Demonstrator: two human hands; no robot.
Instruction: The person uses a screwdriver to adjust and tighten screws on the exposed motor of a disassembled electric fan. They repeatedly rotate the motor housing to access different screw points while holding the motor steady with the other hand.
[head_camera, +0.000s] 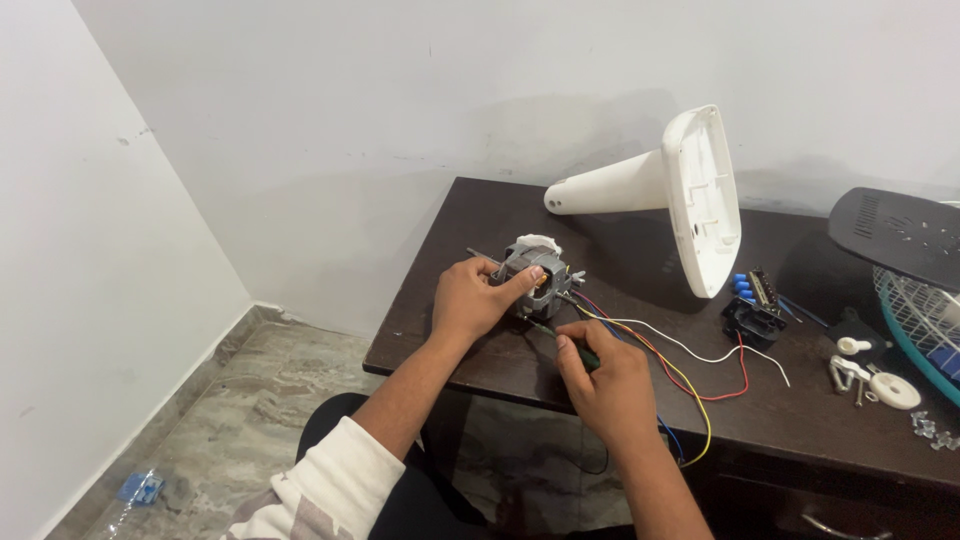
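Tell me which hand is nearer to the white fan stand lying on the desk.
Left. The left hand grips the small motor just in front of the white fan stand. The right hand sits nearer the desk's front edge, holding a green-handled screwdriver, farther from the stand.

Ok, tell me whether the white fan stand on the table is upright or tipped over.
Tipped over. The white fan stand lies on its side on the dark table, its base plate on edge and neck pointing left.
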